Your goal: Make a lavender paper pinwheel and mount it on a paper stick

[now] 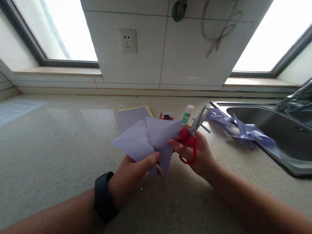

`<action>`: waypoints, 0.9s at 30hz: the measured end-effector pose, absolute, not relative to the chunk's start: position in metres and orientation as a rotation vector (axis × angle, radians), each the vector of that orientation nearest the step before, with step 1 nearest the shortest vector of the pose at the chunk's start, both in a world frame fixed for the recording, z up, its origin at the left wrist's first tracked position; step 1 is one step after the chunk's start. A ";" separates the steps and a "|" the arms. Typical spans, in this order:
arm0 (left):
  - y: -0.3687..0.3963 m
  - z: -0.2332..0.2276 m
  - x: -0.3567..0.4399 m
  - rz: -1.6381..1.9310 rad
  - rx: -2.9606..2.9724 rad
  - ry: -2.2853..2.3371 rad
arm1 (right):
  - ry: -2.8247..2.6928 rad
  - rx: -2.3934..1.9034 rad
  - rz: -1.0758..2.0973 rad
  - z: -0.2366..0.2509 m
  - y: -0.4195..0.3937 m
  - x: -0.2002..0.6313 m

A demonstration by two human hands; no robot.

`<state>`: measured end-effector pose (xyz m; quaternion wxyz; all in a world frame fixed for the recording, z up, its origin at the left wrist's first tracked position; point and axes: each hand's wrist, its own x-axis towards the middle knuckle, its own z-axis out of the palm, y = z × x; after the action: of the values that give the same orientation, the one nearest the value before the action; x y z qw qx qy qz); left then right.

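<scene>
A folded, cut piece of light purple paper [136, 141] with several pointed flaps is held up over the counter. My left hand [134, 172] pinches its lower edge, thumb on top and fingers behind. Red-handled scissors [191, 143] rest in my right hand [198, 155], blades pointing up and to the right. The fingers of that hand are closed around the handles, and the thumb and fingertips also touch the paper's right flap. Behind the paper lies a stack of purple sheets [131, 115], partly covered. A glue stick [188, 113] with a white cap stands just beyond my right hand.
Purple paper scraps [249, 133] lie at the left rim of the metal sink [280, 133], some overhanging it. A small red box [166, 116] sits behind the paper. A printed sheet [8, 111] is at the far left of the speckled counter [55, 163]. A tap [298, 91] rises at right.
</scene>
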<state>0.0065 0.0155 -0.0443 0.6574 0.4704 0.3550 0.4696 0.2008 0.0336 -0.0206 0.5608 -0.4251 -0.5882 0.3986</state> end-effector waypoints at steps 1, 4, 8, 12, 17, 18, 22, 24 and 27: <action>0.016 -0.043 0.006 1.063 1.088 0.803 | -1.392 -0.999 0.932 -0.020 0.034 0.201; 0.014 -0.039 0.004 1.029 1.264 0.812 | -1.375 -0.992 0.919 -0.020 0.035 0.201; 0.009 -0.038 0.007 0.853 1.492 0.795 | -1.349 -1.013 0.910 -0.022 0.036 0.203; 0.009 -0.043 0.009 0.775 1.675 0.863 | -1.362 -1.022 0.902 -0.023 0.036 0.204; 0.013 -0.045 0.004 0.756 1.845 0.876 | -1.345 -1.011 0.898 -0.022 0.037 0.204; 0.013 -0.045 0.003 0.762 1.852 0.868 | -1.341 -1.010 0.902 -0.023 0.037 0.204; 0.009 -0.045 0.003 0.803 1.694 0.843 | -1.344 -1.021 0.926 -0.023 0.036 0.204; 0.009 -0.045 0.006 0.835 1.531 0.870 | -1.363 -1.025 0.927 -0.022 0.035 0.204; 0.013 -0.045 0.011 0.870 1.308 0.880 | -1.405 -1.007 0.908 -0.020 0.034 0.203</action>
<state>0.0114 0.0134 -0.0449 0.6214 0.5690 0.3829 0.3787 0.2032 0.0340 -0.0202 0.5600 -0.4272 -0.5961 0.3854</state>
